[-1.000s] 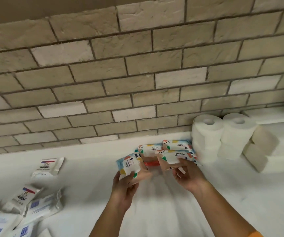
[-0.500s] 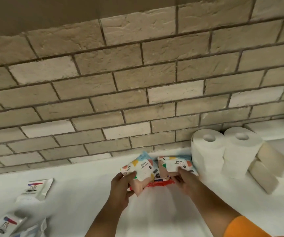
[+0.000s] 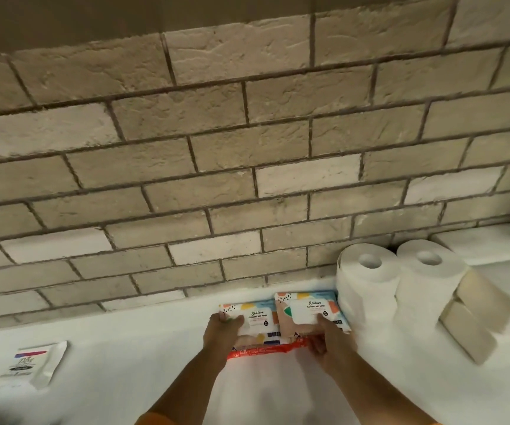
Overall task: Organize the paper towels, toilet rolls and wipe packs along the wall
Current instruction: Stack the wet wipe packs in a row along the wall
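Note:
Two colourful wipe packs lie side by side against the brick wall, on top of a red pack (image 3: 263, 351) whose edge shows below them. My left hand (image 3: 221, 334) grips the left wipe pack (image 3: 255, 317) with the thumb over its top. My right hand (image 3: 330, 345) holds the front of the right wipe pack (image 3: 309, 309), a finger pressing on its label. Two stacks of white toilet rolls (image 3: 367, 280) (image 3: 428, 277) stand just right of the packs. Beige folded paper towel bundles (image 3: 474, 314) lean beside the rolls.
A white Dove wipe pack (image 3: 33, 363) lies loose on the white counter (image 3: 125, 348) at the left. A white ledge (image 3: 486, 243) runs along the wall at the far right. The brick wall (image 3: 247, 179) backs the whole counter.
Both hands carried the colourful packs forward and set them down flat against the wall beside the toilet rolls. The view has shifted upward and toward the wall.

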Demonstrator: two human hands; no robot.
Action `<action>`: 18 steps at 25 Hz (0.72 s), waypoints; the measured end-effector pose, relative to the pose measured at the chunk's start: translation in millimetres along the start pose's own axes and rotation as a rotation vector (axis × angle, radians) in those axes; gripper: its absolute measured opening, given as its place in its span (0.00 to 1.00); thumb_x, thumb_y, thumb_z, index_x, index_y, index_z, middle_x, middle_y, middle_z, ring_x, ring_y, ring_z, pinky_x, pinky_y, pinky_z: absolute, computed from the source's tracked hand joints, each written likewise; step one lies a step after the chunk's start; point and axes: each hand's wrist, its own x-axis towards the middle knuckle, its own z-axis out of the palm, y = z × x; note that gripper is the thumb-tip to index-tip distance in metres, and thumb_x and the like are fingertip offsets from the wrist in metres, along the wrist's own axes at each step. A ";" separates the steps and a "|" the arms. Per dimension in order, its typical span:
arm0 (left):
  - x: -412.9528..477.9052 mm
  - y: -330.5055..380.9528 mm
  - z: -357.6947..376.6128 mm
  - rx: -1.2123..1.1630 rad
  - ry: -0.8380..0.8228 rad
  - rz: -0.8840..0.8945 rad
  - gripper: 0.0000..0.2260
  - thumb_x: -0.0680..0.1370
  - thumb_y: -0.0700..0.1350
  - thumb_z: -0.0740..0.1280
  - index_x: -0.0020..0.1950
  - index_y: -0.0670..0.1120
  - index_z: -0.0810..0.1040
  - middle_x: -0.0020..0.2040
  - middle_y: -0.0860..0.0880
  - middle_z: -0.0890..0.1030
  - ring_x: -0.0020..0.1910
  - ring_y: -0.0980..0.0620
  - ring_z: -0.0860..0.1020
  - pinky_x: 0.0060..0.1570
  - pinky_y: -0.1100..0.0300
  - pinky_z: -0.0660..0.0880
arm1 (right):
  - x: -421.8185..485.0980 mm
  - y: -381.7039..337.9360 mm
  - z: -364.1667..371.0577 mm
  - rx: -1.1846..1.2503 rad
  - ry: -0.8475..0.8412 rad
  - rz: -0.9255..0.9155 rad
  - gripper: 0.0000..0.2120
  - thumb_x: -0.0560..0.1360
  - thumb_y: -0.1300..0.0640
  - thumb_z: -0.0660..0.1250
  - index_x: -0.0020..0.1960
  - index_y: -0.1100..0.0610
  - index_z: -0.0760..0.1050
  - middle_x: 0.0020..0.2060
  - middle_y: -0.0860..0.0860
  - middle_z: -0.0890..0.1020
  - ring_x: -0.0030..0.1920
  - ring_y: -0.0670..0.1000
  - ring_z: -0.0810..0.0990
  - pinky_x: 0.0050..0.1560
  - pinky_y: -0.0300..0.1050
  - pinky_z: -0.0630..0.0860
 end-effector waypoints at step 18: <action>23.0 7.5 -5.8 -0.122 -0.079 -0.095 0.11 0.76 0.36 0.74 0.56 0.37 0.78 0.53 0.38 0.85 0.47 0.37 0.86 0.49 0.40 0.84 | -0.5 4.1 5.6 0.028 0.045 -0.038 0.08 0.79 0.61 0.72 0.51 0.54 0.72 0.48 0.59 0.82 0.50 0.61 0.83 0.54 0.61 0.83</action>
